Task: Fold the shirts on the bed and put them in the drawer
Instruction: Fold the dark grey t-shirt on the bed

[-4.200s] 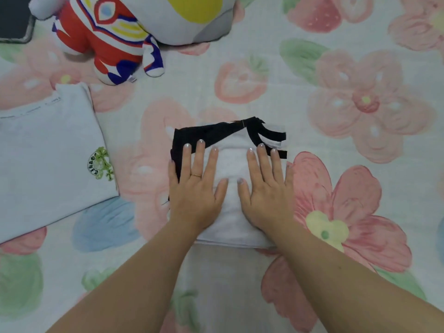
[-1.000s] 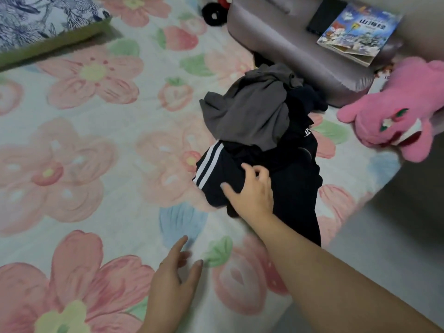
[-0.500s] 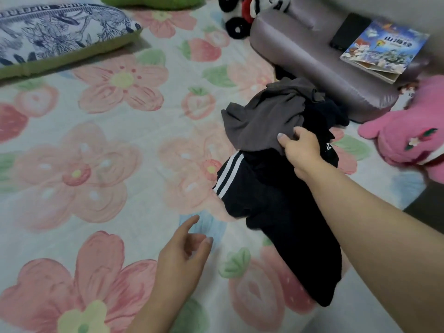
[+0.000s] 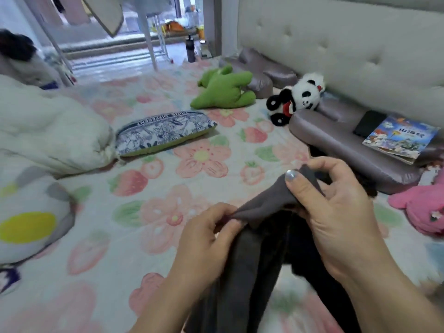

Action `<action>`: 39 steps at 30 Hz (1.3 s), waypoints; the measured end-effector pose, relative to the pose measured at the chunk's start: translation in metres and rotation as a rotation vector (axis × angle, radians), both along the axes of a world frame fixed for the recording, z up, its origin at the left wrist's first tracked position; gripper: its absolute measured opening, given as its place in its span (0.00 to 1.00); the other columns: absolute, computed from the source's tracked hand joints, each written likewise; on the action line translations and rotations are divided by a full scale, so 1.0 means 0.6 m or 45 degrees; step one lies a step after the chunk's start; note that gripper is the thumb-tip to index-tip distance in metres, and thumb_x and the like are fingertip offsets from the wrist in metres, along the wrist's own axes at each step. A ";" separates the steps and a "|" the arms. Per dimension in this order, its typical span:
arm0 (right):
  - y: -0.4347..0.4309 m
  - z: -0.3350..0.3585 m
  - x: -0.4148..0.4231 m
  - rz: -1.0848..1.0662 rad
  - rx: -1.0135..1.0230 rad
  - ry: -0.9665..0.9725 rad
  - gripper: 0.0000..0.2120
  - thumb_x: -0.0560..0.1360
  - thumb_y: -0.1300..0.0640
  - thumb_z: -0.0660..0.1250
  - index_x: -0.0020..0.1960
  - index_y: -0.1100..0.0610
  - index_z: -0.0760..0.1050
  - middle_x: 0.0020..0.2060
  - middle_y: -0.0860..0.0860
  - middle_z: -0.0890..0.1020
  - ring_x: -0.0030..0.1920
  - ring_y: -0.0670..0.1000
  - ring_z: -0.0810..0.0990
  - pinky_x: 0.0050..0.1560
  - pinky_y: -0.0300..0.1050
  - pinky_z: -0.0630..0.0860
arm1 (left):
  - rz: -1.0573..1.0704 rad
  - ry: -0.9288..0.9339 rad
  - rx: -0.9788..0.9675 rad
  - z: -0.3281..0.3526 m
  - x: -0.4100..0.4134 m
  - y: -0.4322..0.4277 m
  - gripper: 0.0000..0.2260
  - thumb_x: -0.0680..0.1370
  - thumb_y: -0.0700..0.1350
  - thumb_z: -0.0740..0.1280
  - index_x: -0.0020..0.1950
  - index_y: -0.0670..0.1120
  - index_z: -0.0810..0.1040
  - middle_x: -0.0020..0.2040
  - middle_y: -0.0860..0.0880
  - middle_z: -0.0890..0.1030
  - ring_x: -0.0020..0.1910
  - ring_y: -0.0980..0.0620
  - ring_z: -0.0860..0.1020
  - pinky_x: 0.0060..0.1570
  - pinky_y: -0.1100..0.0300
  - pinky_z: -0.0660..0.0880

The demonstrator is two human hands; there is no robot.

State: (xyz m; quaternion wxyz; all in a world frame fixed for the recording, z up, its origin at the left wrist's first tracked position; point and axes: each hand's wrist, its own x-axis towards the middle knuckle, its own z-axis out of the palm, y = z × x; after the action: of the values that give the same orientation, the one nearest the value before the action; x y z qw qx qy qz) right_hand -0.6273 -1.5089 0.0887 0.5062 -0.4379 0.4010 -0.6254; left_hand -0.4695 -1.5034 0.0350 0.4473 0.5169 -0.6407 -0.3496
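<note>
A dark grey shirt hangs in front of me above the flowered bed sheet. My right hand pinches its top edge between thumb and fingers. My left hand pinches the same edge a little lower and to the left. The cloth stretches between the two hands and drops down out of the frame. Black clothing lies behind the grey shirt, under my right hand. No drawer is in view.
A blue patterned pillow, a green plush, a panda plush and a pink plush lie on the bed. A purple cushion carries a book. A white duvet sits left.
My right hand lifted the grey shirt off the pile of dark clothes. My left hand came up from the sheet and took the same edge. My view rose toward the headboard.
</note>
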 end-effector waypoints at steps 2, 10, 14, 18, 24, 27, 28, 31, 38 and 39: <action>0.025 0.036 0.033 -0.024 0.017 0.056 0.10 0.73 0.62 0.67 0.48 0.49 0.71 0.25 0.52 0.78 0.28 0.47 0.76 0.30 0.38 0.74 | 0.039 0.043 0.004 0.042 0.041 0.039 0.07 0.71 0.46 0.62 0.37 0.54 0.78 0.34 0.61 0.80 0.36 0.65 0.76 0.39 0.69 0.70; 0.110 0.142 0.179 0.341 0.046 0.355 0.08 0.72 0.70 0.69 0.44 0.58 0.79 0.34 0.49 0.83 0.36 0.43 0.80 0.39 0.33 0.76 | 0.196 0.342 0.037 0.216 0.168 0.169 0.16 0.64 0.55 0.69 0.35 0.43 0.72 0.25 0.54 0.74 0.25 0.61 0.69 0.27 0.70 0.65; 0.125 0.190 0.237 0.272 0.085 0.295 0.06 0.77 0.63 0.65 0.43 0.58 0.79 0.37 0.55 0.80 0.41 0.51 0.77 0.52 0.55 0.76 | 0.248 0.092 -0.009 0.255 0.207 0.210 0.10 0.61 0.55 0.70 0.37 0.51 0.78 0.29 0.55 0.79 0.28 0.60 0.74 0.31 0.69 0.69; 0.139 0.231 0.265 0.357 0.106 0.327 0.07 0.78 0.62 0.63 0.43 0.59 0.77 0.39 0.54 0.79 0.43 0.52 0.77 0.52 0.53 0.75 | 0.393 -0.072 -0.097 0.281 0.251 0.226 0.06 0.72 0.46 0.66 0.35 0.52 0.80 0.29 0.55 0.76 0.30 0.59 0.70 0.32 0.67 0.67; 0.136 0.269 0.244 0.453 -0.092 0.691 0.10 0.81 0.63 0.57 0.47 0.57 0.76 0.36 0.48 0.79 0.36 0.43 0.74 0.38 0.38 0.69 | 0.390 -0.004 -0.044 0.331 0.289 0.235 0.11 0.79 0.39 0.64 0.37 0.44 0.79 0.30 0.54 0.79 0.32 0.61 0.74 0.34 0.65 0.68; 0.132 0.286 0.213 0.443 -0.228 0.867 0.09 0.80 0.61 0.60 0.44 0.61 0.77 0.37 0.52 0.79 0.39 0.46 0.74 0.43 0.45 0.69 | 0.395 -0.119 -0.082 0.366 0.299 0.234 0.16 0.78 0.38 0.65 0.30 0.45 0.72 0.27 0.54 0.70 0.28 0.60 0.67 0.31 0.63 0.63; 0.131 0.296 0.200 0.453 -0.264 0.933 0.11 0.80 0.60 0.61 0.42 0.61 0.77 0.34 0.52 0.78 0.37 0.45 0.74 0.41 0.44 0.68 | 0.419 -0.124 -0.095 0.379 0.302 0.231 0.16 0.78 0.38 0.65 0.30 0.45 0.71 0.27 0.54 0.68 0.29 0.58 0.66 0.32 0.61 0.62; 0.120 0.331 0.162 0.473 -0.311 1.190 0.16 0.78 0.54 0.64 0.33 0.58 0.75 0.27 0.48 0.72 0.29 0.43 0.68 0.34 0.42 0.63 | 0.463 -0.135 -0.066 0.412 0.311 0.222 0.15 0.79 0.38 0.64 0.31 0.45 0.73 0.30 0.48 0.70 0.32 0.52 0.67 0.35 0.56 0.61; 0.096 0.375 0.133 0.589 -0.366 1.222 0.13 0.78 0.54 0.65 0.41 0.62 0.78 0.32 0.52 0.75 0.33 0.45 0.71 0.36 0.42 0.66 | 0.314 -0.442 0.074 0.436 0.289 0.213 0.08 0.76 0.41 0.70 0.37 0.46 0.76 0.33 0.46 0.75 0.34 0.51 0.71 0.38 0.57 0.66; 0.098 0.377 0.140 0.616 -0.390 1.185 0.11 0.78 0.55 0.65 0.41 0.59 0.79 0.33 0.50 0.77 0.33 0.44 0.73 0.36 0.39 0.68 | 0.208 -0.392 0.153 0.438 0.274 0.216 0.04 0.74 0.42 0.72 0.42 0.46 0.77 0.38 0.45 0.78 0.37 0.50 0.74 0.41 0.58 0.69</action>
State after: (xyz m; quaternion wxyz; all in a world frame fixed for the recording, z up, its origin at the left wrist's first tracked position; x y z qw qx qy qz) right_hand -0.5436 -1.4498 0.3151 0.3351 -0.8170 0.3747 -0.2824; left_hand -0.3053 -1.3736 0.2980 0.3392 0.6404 -0.6355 -0.2667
